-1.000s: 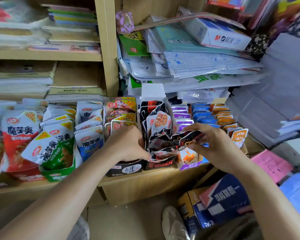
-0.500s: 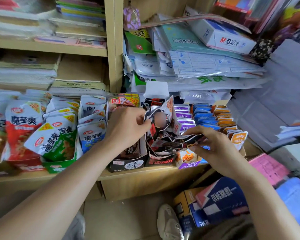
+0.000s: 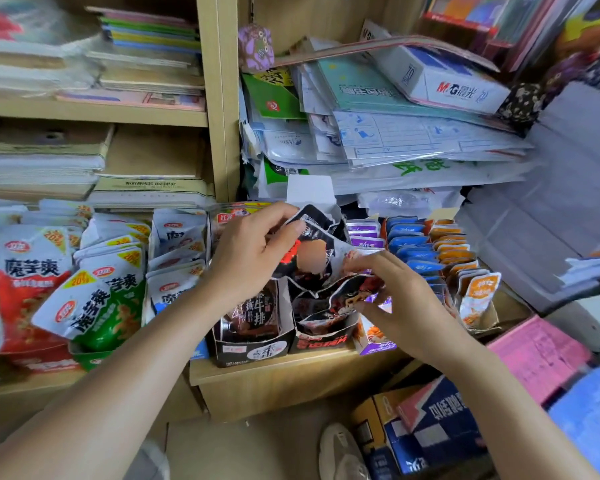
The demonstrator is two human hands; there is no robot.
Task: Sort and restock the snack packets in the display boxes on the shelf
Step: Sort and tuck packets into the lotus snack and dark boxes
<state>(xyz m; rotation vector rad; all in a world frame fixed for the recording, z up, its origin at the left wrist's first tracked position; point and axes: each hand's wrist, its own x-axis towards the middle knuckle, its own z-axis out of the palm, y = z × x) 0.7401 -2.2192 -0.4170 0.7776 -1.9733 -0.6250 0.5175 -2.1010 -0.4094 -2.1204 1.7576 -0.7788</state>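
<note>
While the left hand (image 3: 250, 251) pinches an upright glossy black foil snack packet (image 3: 317, 233) and the right hand (image 3: 407, 299) pinches a crumpled black packet (image 3: 343, 299), both packets sit at the black-and-red cardboard display box (image 3: 321, 342) on the wooden shelf (image 3: 278, 374). Judged so, this box is mid-sort. The blue and orange packet rows (image 3: 426, 251) beside it look ordered, while the white pouches (image 3: 101, 289) at left lie loose.

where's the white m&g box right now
In the head view, the white cardboard M&G box lies upper right, tilted on the stack of plastic-wrapped papers, above the row of blue snack packets.
</note>
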